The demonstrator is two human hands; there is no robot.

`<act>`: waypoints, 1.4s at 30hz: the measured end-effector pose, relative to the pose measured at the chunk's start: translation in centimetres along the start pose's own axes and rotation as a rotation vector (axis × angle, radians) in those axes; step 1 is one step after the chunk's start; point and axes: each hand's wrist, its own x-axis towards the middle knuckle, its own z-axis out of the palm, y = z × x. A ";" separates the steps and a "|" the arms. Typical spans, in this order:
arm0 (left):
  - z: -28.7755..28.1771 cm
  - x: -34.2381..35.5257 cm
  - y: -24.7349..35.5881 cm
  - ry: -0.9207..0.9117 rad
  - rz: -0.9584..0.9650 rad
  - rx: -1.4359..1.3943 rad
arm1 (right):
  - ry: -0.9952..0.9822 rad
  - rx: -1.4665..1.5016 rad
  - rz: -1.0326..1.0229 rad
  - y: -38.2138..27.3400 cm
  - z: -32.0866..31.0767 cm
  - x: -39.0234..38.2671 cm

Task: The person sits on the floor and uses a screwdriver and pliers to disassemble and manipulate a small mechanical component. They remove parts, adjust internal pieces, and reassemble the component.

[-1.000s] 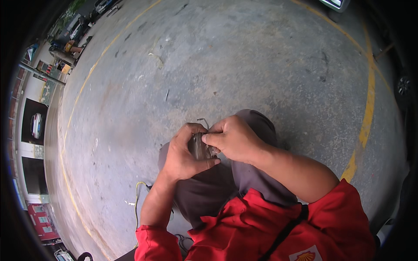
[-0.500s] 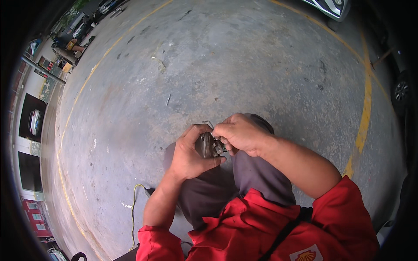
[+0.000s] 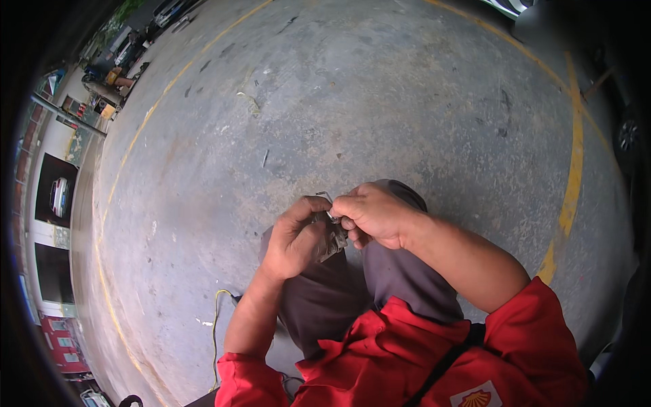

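Above my grey-trousered knees (image 3: 410,271), my left hand (image 3: 291,241) grips a dull brown-grey metal part (image 3: 332,241), its fingers over the top and its thumb folded against the near side, hiding much of it. A thin, bent silver metal piece (image 3: 325,195) sticks up from the top of the part. My right hand (image 3: 373,214) has thumb and forefinger pinched on this bent piece at the part's upper right, with its other fingers curled beside the part. The exact shape of what lies between the fingers is hard to make out.
Around me is a stained concrete floor (image 3: 407,102) with yellow lines (image 3: 569,203). A yellow cable (image 3: 217,312) runs by my left side. A thin rod (image 3: 265,158) lies ahead. Cars (image 3: 627,132) stand at the right, clutter (image 3: 102,88) and a building (image 3: 54,234) at the left.
The part has tilted, and my left thumb has moved up from its lower edge onto its near side. My right hand has shifted slightly right, still pinching at the top.
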 end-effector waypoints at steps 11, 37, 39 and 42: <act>-2.6 3.8 -1.8 -0.012 0.095 0.021 | -0.301 0.162 -0.665 6.4 -3.3 3.8; -1.7 3.6 -3.5 0.045 0.027 -0.022 | 1.148 -0.733 0.364 39.7 -29.7 -3.3; -1.8 3.5 -3.5 0.045 0.032 -0.025 | 0.994 -0.709 0.436 38.5 -30.7 -3.6; -1.8 3.7 -3.5 0.033 0.049 -0.031 | 0.920 -0.679 0.491 38.3 -31.4 -3.9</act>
